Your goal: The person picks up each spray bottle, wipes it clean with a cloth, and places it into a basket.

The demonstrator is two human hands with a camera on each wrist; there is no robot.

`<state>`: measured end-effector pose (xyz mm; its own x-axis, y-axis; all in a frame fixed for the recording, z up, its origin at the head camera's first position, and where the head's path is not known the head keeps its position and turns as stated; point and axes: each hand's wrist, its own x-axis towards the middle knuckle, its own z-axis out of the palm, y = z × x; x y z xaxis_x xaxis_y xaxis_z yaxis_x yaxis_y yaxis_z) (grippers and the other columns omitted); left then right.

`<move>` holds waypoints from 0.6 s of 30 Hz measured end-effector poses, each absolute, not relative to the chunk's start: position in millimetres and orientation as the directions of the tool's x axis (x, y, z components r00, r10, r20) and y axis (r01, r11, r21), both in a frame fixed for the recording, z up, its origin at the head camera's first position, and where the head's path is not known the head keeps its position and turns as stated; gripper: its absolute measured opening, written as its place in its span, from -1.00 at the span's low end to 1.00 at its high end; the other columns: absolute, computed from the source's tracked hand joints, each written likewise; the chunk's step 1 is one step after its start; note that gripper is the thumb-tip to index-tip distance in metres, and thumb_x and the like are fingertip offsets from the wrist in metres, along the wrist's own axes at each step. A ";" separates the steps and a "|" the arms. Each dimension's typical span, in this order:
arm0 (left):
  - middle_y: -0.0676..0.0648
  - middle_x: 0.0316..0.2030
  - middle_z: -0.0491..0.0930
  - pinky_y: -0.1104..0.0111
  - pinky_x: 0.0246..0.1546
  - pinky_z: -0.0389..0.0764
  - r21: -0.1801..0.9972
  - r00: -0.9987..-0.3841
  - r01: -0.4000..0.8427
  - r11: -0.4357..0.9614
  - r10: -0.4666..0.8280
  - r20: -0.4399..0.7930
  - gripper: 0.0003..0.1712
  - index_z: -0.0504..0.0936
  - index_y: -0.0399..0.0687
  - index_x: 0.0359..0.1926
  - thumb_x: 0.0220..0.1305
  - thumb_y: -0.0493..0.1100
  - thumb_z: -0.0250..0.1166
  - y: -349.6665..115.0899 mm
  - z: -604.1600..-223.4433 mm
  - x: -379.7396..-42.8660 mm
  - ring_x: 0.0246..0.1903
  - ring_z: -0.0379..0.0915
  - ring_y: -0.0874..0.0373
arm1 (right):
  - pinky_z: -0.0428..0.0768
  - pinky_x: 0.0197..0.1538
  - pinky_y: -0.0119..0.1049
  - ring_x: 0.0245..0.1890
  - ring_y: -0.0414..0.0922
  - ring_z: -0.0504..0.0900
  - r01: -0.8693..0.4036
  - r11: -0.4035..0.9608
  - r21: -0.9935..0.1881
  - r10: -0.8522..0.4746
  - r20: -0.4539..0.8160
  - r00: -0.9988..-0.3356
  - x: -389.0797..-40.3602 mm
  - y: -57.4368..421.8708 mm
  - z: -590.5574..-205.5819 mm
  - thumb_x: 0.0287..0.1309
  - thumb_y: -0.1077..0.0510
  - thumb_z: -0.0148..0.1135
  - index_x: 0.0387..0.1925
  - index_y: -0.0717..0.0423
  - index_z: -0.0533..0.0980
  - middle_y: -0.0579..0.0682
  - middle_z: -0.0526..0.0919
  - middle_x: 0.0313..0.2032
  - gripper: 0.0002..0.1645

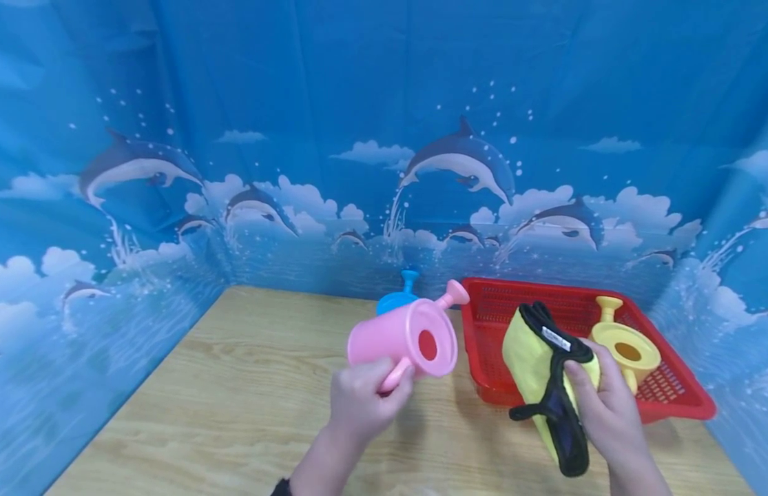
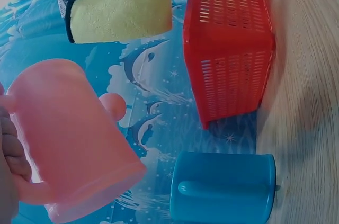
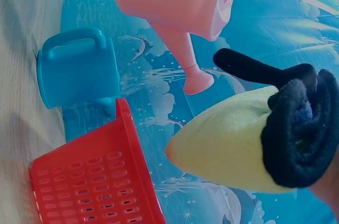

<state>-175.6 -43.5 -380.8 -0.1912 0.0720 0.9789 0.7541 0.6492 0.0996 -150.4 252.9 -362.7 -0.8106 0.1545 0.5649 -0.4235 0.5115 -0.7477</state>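
My left hand [image 1: 365, 399] grips a pink toy watering can [image 1: 380, 339] by its handle, above the table. The can is tilted, its round top opening faces the head camera, and its spout points to the far right. In my right hand [image 1: 613, 413] is a folded yellow cloth [image 1: 525, 358] with black edging, a black strap and a white label, pinched between thumb and fingers over the front of the red basket [image 1: 498, 394]. Inside the basket, a yellow toy watering can [image 1: 607, 335] is partly hidden by the right hand.
Behind the pink can, a blue toy watering can [image 2: 222, 187] stands on the wooden table [image 1: 235, 386], left of the basket; in the head view it is mostly covered. A blue dolphin-print sheet [image 1: 334, 124] walls off the table's back and sides.
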 end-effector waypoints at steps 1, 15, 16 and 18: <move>0.14 -0.87 0.11 0.70 -0.72 -0.10 0.076 -0.174 0.747 0.661 0.084 0.981 -0.42 0.17 0.06 -0.78 0.40 0.05 0.03 -43.4 -381.0 -175.7 -0.82 -0.08 0.37 | 0.38 -0.13 -0.75 -0.23 -0.54 0.49 -0.423 0.513 -0.747 0.157 0.566 -0.810 -150.5 253.0 -362.9 0.31 0.38 0.05 0.03 -0.30 0.38 -0.52 0.52 -0.21 -0.51; 0.17 -0.86 0.08 0.69 -0.68 -0.20 -0.124 -0.032 0.705 0.698 0.206 0.978 -0.47 0.16 0.07 -0.79 0.33 0.00 0.03 -41.8 -379.9 -176.3 -0.85 -0.11 0.38 | 0.31 -0.07 -0.71 -0.16 -0.56 0.46 -0.450 0.523 -0.724 0.146 0.596 -0.790 -151.0 255.0 -362.9 0.28 0.40 0.07 0.02 -0.22 0.42 -0.56 0.50 -0.20 -0.53; 0.17 -0.86 0.07 0.68 -0.67 -0.21 -0.142 -0.021 0.705 0.694 0.221 0.975 -0.47 0.16 0.07 -0.79 0.32 -0.01 0.03 -42.0 -378.3 -175.8 -0.84 -0.11 0.39 | 0.30 -0.04 -0.70 -0.14 -0.57 0.45 -0.460 0.523 -0.718 0.138 0.604 -0.785 -151.2 254.8 -362.7 0.27 0.41 0.07 0.02 -0.19 0.42 -0.56 0.50 -0.19 -0.54; 0.18 -0.86 0.06 0.68 -0.66 -0.22 -0.185 0.008 0.705 0.684 0.253 0.967 -0.48 0.16 0.08 -0.79 0.30 -0.03 0.03 -42.4 -374.4 -175.0 -0.83 -0.13 0.40 | 0.25 0.00 -0.69 -0.08 -0.58 0.43 -0.474 0.521 -0.710 0.124 0.612 -0.781 -151.7 255.0 -362.7 0.27 0.42 0.07 0.04 -0.14 0.43 -0.58 0.49 -0.17 -0.55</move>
